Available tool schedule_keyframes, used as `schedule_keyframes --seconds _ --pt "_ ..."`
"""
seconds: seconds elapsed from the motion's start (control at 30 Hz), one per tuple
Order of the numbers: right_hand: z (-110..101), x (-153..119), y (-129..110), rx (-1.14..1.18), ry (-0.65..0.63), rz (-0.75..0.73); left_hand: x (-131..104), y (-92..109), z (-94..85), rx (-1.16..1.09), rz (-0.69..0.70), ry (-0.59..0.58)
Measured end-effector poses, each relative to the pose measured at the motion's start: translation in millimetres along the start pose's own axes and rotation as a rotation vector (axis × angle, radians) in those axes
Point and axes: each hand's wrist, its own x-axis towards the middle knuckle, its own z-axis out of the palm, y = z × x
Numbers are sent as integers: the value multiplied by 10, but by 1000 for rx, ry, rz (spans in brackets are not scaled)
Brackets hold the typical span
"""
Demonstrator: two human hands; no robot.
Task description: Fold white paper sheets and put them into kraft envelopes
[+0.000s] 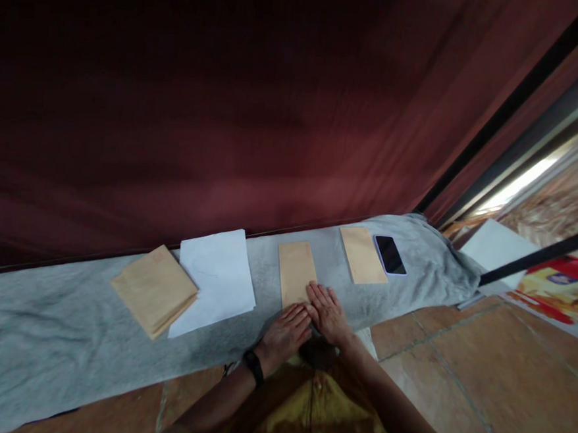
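A brown paper envelope point(294, 269) lies lengthwise on a grey cloth in front of me. Both my hands rest on its near end, covering that edge. My left hand point(286, 335), with a dark band on the wrist, lies flat with fingers stretched forward. My right hand point(329, 313) is flat too, its fingers extended over the envelope's lower right corner, and the fingertips of the two hands meet. To the right lies a second brown envelope point(364, 255). On the left are a stack of white paper sheets point(218, 281) and a pile of brown envelopes point(154, 286).
The grey cloth point(53, 332) covers a long narrow surface. A phone point(390, 255) lies at its right. Behind hangs a dark red curtain point(216, 119). Dark metal bars point(520, 94) and a red and yellow box point(561, 291) are at the right, over a tiled floor point(456, 373).
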Motion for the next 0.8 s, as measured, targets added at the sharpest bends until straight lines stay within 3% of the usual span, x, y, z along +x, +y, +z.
schedule_keyframes --seconds 0.4,0.6,0.8 --pt "-197 -441 -57 26 -29 -38 51 -27 15 31 -28 -36" --pt "-206 -440 -105 68 8 18 281 -85 94 105 -119 -56" --pt "-132 -447 -119 80 73 67 561 -349 236 156 -135 -106"
